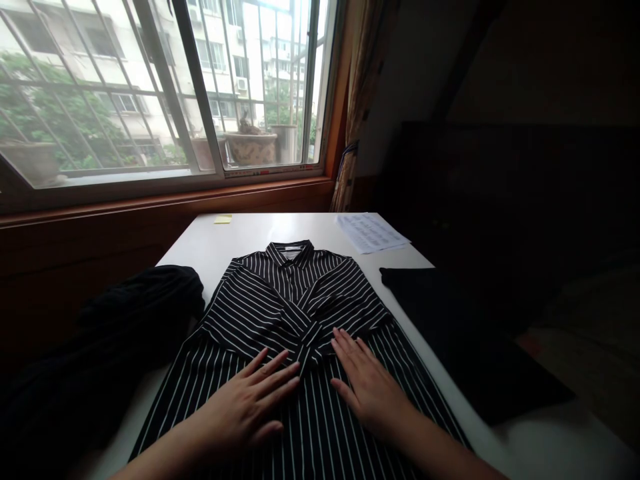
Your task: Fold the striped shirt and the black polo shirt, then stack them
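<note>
A black shirt with white stripes (295, 280) lies front up on the table, its collar toward the window. Both sleeves are folded inward and cross over the chest, the cuffs meeting near the middle. My left hand (250, 397) rests flat on the shirt just below the crossed cuffs, fingers spread. On the other side, my right hand (367, 380) lies flat with its fingertips near the right sleeve, fingers stretched out. Neither hand grips the cloth. The shirt's lower part runs out of view at the bottom.
The white table (250, 230) carries a yellow sticky note (223, 219) and printed sheets (373, 232) at its far end. Dark bundled cloth (145, 313) sits at the left edge, and a flat dark cloth (465, 333) lies at the right. A barred window (260, 167) stands behind.
</note>
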The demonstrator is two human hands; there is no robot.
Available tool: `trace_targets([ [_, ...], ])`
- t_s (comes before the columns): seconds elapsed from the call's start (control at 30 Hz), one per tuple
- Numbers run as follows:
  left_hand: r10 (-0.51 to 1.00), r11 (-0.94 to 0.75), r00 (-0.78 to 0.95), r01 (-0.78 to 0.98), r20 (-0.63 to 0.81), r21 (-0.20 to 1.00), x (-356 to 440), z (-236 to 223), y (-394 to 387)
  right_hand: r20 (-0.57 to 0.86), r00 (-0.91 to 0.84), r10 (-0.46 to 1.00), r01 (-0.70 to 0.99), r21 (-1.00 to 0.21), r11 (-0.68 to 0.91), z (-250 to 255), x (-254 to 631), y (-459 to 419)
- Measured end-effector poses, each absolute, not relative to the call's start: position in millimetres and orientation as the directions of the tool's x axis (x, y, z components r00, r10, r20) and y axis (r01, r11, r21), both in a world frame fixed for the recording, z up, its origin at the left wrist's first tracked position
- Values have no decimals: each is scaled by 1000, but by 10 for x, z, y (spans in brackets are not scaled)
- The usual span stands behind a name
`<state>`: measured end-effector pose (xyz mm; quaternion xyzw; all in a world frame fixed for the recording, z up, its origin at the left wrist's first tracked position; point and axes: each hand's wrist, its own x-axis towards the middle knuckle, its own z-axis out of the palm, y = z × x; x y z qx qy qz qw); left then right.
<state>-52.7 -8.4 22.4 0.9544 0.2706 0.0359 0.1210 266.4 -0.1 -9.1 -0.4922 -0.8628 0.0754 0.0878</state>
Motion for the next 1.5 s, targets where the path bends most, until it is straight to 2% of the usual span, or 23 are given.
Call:
trace_targets([
  [0.17, 537, -825, 843, 518, 32, 225, -697, 229, -132, 33, -437, 899, 879, -193, 435, -172, 2945, -106],
  [0.47, 572, -813, 820, 562, 32, 153, -896, 191, -301, 48, -433, 900, 881, -187, 434, -181, 3078, -92],
  [0.7, 605, -796, 791, 603, 91, 52, -1073, 105, -410, 33, -392, 919, 907, -155, 392, -189, 3183, -108],
  [0.97, 706, -700, 703, 711, 86, -68, -1323, -46, -444, 43, -387, 921, 910, -139, 389, -236, 3334, -123],
  [1.17, 762, -629, 631, 775, 150, -67, -1473, -111, -470, 32, -366, 930, 920, -137, 366, -220, 3361, -132],
  [1.5, 783, -601, 605, 796, 146, -74, -1462, -168, -488, 13, -384, 923, 912, -153, 381, -189, 3422, -55],
])
